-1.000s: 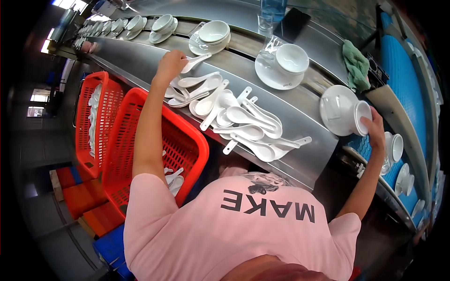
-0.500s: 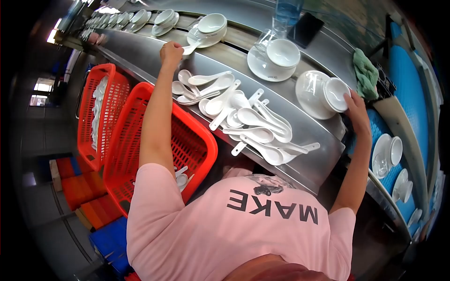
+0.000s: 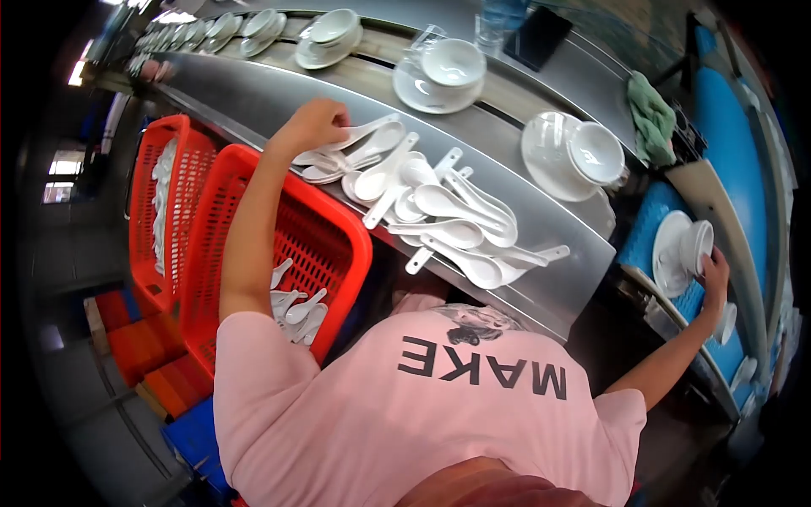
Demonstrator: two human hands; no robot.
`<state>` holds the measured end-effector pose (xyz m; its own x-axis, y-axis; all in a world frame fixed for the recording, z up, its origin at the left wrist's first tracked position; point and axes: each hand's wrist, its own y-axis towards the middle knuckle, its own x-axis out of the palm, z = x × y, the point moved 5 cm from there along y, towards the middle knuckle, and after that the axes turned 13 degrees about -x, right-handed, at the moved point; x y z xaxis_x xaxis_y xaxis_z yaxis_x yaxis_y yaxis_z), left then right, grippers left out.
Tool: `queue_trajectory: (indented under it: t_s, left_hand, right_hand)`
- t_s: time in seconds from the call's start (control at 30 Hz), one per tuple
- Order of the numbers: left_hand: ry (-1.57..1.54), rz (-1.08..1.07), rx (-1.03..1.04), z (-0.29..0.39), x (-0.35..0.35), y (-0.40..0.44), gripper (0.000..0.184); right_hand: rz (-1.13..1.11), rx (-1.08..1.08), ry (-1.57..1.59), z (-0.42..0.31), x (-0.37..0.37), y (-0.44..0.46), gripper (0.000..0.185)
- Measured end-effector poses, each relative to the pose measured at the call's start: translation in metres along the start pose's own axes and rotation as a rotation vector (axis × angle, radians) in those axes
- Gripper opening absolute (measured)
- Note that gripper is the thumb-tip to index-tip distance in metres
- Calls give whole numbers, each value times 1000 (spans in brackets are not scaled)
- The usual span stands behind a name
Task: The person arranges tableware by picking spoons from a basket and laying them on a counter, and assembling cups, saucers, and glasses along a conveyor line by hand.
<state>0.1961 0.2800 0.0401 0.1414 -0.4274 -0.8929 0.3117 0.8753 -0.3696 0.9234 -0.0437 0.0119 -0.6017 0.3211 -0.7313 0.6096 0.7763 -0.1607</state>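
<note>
My left hand point(image 3: 317, 125) is curled over the left end of a heap of white spoons point(image 3: 431, 203) on the steel ledge. Its fingers are closed at a white spoon point(image 3: 372, 130); the hand hides part of the grip. Out to the right, my right hand point(image 3: 715, 275) grips the rim of a white bowl point(image 3: 696, 245). That bowl sits tilted on a saucer point(image 3: 667, 258) on the blue belt point(image 3: 650, 207). Closer in, another bowl point(image 3: 596, 152) rests on a saucer with a clear glass beside it at the end of the steel line.
A row of saucers with bowls point(image 3: 329, 38) runs off to the far left. Below the ledge stand a red basket point(image 3: 342, 228) with several spoons and a second red basket point(image 3: 182, 152). A phone point(image 3: 539, 38) and green cloth point(image 3: 650, 118) lie beyond the line.
My left hand has moved from beside a saucer down to the spoon heap. My right hand has let go of the bowl on the steel line and reached right to one on the blue belt.
</note>
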Motion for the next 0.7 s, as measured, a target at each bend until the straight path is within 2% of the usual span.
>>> queue_trajectory:
  t_s: [0.1,0.17,0.27,0.33,0.47,0.5,0.63,0.7]
  left_hand:
    - [-211,-35,-10,-1,3,5,17]
    - [-196,80,-35,-3,-2,15,17]
    - [-242,148,-165,0,-10,31,17]
    - [-388,180,-199,3,-11,44,17]
    - [-432,455,15,3,-19,51,23]
    - [-440,434,-5,1,-19,50,27]
    - [-390,-90,19,31,4,20,29]
    - [-150,-105,45,53,17,6,28]
  right_hand:
    - [-37,8,98,-48,29,-30,52]
    - [-5,-20,84,-70,35,-38,54]
    - [17,-146,232,-23,41,-12,55]
    - [66,-118,274,-32,47,-17,55]
    - [106,-125,324,-55,60,-30,54]
    - [98,-155,359,-51,64,-26,53]
    - [17,-225,370,-69,83,-25,49]
    - [-35,-298,430,-94,99,-26,47]
